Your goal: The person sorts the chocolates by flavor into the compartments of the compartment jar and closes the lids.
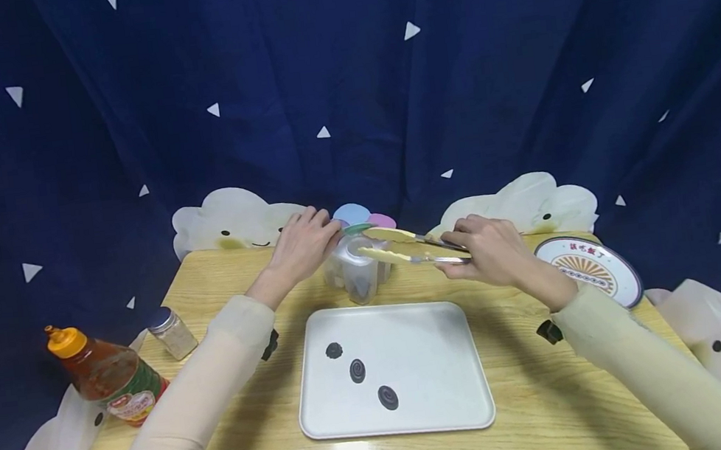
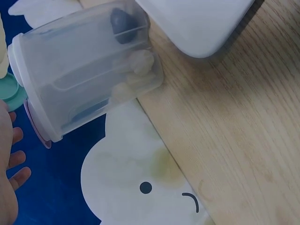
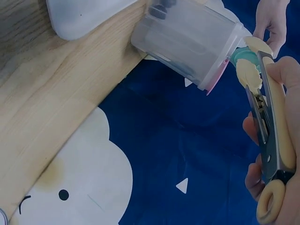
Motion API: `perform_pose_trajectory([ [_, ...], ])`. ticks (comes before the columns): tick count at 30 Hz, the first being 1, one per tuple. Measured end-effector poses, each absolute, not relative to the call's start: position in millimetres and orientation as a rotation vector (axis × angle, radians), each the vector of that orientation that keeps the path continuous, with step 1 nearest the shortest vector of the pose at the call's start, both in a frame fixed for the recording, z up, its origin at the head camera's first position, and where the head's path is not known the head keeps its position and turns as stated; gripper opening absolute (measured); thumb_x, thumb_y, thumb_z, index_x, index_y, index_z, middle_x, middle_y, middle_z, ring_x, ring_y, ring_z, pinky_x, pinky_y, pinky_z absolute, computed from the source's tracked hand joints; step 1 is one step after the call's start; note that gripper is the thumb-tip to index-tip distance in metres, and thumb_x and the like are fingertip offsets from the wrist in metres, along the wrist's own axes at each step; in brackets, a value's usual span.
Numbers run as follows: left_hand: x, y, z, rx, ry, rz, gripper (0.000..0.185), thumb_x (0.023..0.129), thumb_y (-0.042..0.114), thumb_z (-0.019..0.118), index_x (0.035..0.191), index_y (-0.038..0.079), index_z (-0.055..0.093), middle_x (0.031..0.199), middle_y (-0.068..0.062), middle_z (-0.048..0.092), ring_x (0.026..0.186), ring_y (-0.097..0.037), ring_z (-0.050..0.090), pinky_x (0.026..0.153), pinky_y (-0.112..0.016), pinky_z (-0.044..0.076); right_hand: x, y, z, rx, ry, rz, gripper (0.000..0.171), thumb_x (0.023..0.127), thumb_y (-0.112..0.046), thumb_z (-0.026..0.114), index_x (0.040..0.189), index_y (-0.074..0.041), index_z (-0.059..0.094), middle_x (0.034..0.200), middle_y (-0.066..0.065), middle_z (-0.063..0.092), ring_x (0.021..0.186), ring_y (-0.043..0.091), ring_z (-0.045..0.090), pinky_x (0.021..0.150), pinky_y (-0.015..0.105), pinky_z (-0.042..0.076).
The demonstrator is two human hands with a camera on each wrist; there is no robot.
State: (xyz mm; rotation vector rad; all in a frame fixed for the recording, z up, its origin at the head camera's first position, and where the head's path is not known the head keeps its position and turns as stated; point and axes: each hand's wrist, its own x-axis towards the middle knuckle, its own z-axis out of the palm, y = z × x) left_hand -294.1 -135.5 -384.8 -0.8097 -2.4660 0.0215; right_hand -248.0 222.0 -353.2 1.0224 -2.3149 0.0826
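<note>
My left hand is at the top of a clear divided storage container, its thumb and forefinger at the raised green lid. The other fingers are spread below that lid in the left wrist view. My right hand grips metal tongs with cream scalloped tips. The tongs' tips stand apart, with nothing between them, close over the container's top. Inside the container, a dark piece and pale pieces show through the wall. Blue and pink lids stand behind the green one.
A white tray lies in front of the container, with three dark pieces on it. At left are a sauce bottle and a small jar. A patterned plate is at right. A dark blue curtain hangs behind.
</note>
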Motion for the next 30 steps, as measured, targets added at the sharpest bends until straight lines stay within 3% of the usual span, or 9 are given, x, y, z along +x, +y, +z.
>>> perform_pose_trajectory([
  [6,-295,-135,-384,-0.807,-2.454,0.031,0.019,0.107,0.028,0.062,0.117,0.016,0.073,0.099,-0.007,0.066,0.089,-0.027,0.055,0.074,-0.037,0.049,-237,232,-355,1.026,-2.295,0.080,0.047,0.074,-0.051,0.081,0.099,-0.011,0.080,0.080,0.005,0.069,0.064,0.021,0.060,0.046,0.036,0.044],
  [12,-295,-135,-384,-0.807,-2.458,0.031,0.019,0.107,0.028,0.062,0.117,0.016,0.072,0.099,-0.007,0.066,0.090,-0.028,0.056,0.074,-0.038,0.049,-220,247,-362,1.083,-2.260,0.092,0.046,0.078,-0.050,0.077,0.099,-0.009,0.079,0.080,0.005,0.069,0.064,0.021,0.060,0.048,0.036,0.044],
  [25,-296,-134,-383,-0.812,-2.445,0.024,0.019,0.106,0.028,0.063,0.116,0.015,0.073,0.099,-0.008,0.067,0.090,-0.029,0.057,0.074,-0.039,0.049,-166,266,-393,1.172,-2.250,0.108,0.046,0.081,-0.056,0.077,0.097,-0.012,0.079,0.081,-0.001,0.068,0.065,0.012,0.058,0.050,0.027,0.044],
  [30,-296,-135,-383,-0.812,-2.455,0.028,0.019,0.107,0.028,0.062,0.116,0.015,0.072,0.099,-0.008,0.067,0.089,-0.029,0.057,0.074,-0.039,0.049,-147,267,-406,1.230,-2.285,0.130,0.045,0.076,-0.053,0.083,0.097,-0.014,0.079,0.082,-0.006,0.067,0.066,0.006,0.054,0.053,0.022,0.043],
])
